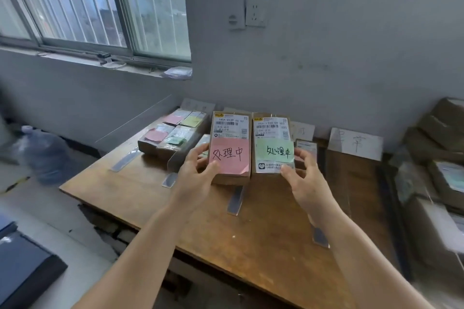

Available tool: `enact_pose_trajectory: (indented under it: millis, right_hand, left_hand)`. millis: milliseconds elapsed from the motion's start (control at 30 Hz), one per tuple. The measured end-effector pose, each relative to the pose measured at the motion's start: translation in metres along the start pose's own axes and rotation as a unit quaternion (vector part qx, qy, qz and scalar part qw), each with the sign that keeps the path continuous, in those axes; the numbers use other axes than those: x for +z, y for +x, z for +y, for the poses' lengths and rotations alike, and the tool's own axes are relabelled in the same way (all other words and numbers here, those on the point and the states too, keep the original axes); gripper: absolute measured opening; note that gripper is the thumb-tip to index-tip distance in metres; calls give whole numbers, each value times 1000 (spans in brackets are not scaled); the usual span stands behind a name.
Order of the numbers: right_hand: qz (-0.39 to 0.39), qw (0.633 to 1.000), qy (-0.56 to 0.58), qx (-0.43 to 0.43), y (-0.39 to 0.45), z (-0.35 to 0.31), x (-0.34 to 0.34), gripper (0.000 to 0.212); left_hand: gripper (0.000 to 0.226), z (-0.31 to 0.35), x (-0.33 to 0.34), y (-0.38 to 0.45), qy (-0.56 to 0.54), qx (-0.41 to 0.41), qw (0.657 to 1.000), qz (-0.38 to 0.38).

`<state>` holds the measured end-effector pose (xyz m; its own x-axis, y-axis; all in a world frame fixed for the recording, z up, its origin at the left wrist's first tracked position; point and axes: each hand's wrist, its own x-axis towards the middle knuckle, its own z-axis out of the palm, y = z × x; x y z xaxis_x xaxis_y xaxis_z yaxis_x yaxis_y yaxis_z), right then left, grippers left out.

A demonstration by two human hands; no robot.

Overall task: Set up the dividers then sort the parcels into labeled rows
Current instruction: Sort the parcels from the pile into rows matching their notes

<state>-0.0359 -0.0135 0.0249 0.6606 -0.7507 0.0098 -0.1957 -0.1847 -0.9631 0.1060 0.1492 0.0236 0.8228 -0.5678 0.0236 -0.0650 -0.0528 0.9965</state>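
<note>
Nearest the camera, two bare forearms reach forward over the wooden counter [251,238]. The left hand [198,170] is clamped on the near left corner of the pink-note parcel [231,148], thumb on the note, fingers wrapped round the left edge. The right hand [305,173] grips the green-note parcel [272,143] at its near right corner, thumb on the printed label, fingers along the right side. The two parcels sit side by side, touching or nearly so, held at their near ends between the hands and apparently raised above the counter; their long axes run away from the person toward the wall. Both notes carry the same handwritten text, so both parcels likely belong to one row. A divider [236,199] lies on the counter directly below the parcels, its strip running near to far, parallel to the parcel axes; another divider [320,236] lies to the right. Farther left, sorted parcels [173,133] fill a completed row. Against the wall stand the row labels [355,144]. Each hand is nearest its own parcel; placement requires forward travel along the row, with no rotation.
</note>
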Motion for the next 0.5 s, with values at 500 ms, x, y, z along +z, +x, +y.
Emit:
enact_pose_trajectory:
  millis: [500]
  right_hand:
    - [-144, 963, -228, -17, 79, -20, 112, 48]
  left_hand:
    - [41, -41, -84, 85, 99, -151, 982, 53]
